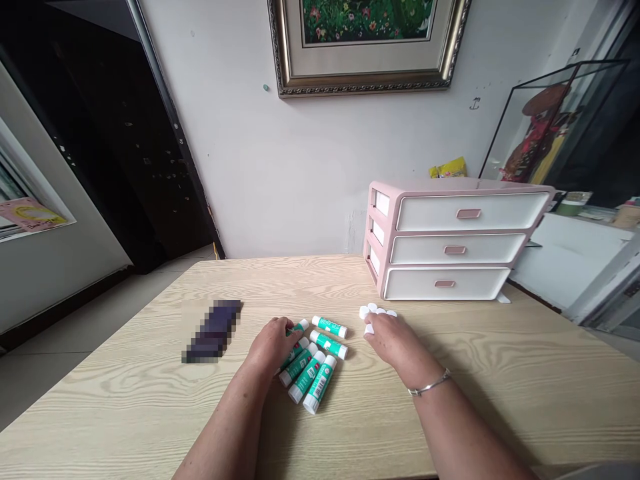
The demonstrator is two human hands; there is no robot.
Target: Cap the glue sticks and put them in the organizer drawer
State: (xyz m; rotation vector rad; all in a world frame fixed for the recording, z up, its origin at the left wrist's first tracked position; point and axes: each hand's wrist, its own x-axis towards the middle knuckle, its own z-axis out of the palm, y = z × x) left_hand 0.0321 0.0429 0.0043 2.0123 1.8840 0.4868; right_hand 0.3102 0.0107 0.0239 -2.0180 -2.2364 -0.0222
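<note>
While seven green tubes [307, 379] are clustered on the table [130, 413], the farthest-left is covered by the half-curled left hand [274, 343]; white pieces [371, 309] are touched by the right hand [393, 341], loosely bent. Neither grip can be confirmed.

A pink-and-white drawer unit [457, 243] stands before me on a pale wood-grain counter [125, 407], a white wall [280, 167] behind it. Above the drawer unit and to its left hangs an ornately framed flower picture [369, 47]; to its right I see a black-edged glass case [510, 137]. Well to its left, a dark doorway [110, 147] meets light flooring [75, 333].
</note>
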